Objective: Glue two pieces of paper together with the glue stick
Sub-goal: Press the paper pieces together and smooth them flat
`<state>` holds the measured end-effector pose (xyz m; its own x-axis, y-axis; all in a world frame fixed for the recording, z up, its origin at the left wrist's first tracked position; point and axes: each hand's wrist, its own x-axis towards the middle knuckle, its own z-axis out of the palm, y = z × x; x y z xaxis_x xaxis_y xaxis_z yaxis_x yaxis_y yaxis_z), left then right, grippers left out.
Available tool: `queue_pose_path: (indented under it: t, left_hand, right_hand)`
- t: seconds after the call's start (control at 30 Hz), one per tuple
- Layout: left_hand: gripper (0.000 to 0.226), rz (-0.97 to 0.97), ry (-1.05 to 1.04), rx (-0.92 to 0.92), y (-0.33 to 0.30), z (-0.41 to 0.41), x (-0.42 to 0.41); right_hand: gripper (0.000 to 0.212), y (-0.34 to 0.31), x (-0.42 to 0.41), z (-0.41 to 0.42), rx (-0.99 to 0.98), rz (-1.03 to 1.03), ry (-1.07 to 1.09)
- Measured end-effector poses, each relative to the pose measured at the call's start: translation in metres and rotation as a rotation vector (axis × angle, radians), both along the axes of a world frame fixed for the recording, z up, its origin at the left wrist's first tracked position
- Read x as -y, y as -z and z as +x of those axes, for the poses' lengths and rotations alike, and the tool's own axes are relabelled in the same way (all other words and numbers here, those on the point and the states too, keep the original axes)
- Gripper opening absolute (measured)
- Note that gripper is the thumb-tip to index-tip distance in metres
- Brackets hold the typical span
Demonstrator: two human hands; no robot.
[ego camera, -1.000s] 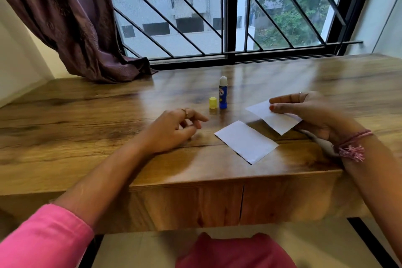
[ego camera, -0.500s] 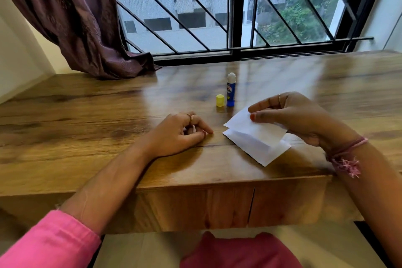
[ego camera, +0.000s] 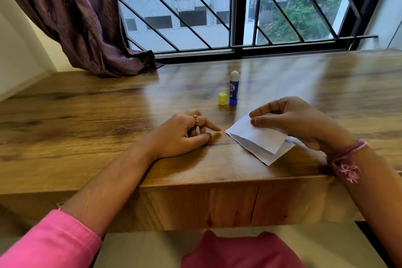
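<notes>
The left hand (ego camera: 185, 134) is resting on the glossy wooden table (ego camera: 87, 119), fingers loosely curled and holding nothing. Behind it, a small yellow cap (ego camera: 222, 98) is standing beside the upright blue glue stick (ego camera: 234, 89) (white tip exposed). The right hand (ego camera: 291, 122) is pinching the upper paper (ego camera: 256, 137) over the lower paper (ego camera: 272, 155), largely hiding it.

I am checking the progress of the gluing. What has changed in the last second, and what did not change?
The right hand carried its held paper toward the left, from beside the lower paper to over it; now they overlap. It kept its grip. The left hand stayed resting on the table, empty. The glue stick stayed upright, open, with its yellow cap beside it.
</notes>
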<state>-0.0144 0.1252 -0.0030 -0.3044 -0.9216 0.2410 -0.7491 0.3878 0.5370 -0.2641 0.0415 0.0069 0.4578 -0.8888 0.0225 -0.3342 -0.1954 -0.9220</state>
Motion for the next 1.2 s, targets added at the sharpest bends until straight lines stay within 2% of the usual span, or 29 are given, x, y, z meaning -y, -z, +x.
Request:
queue_pose_path:
  t: [0.67,0.9,1.2]
  left_hand:
    - [0.031,0.043,0.022,0.026,0.0034,0.0033,0.0041]
    - [0.040,0.071,0.033,0.131,0.0009,0.0009,0.0033]
    - [0.041,0.079,0.029,0.174,0.0019,0.0011,0.0051]
  right_hand:
    - [0.010,-0.0002,-0.0036,0.0006,-0.048,-0.081,-0.004]
    - [0.011,-0.0001,-0.0062,0.0008,-0.079,-0.130,-0.002]
    - [0.012,0.0012,-0.0077,0.0017,-0.099,-0.154,0.007]
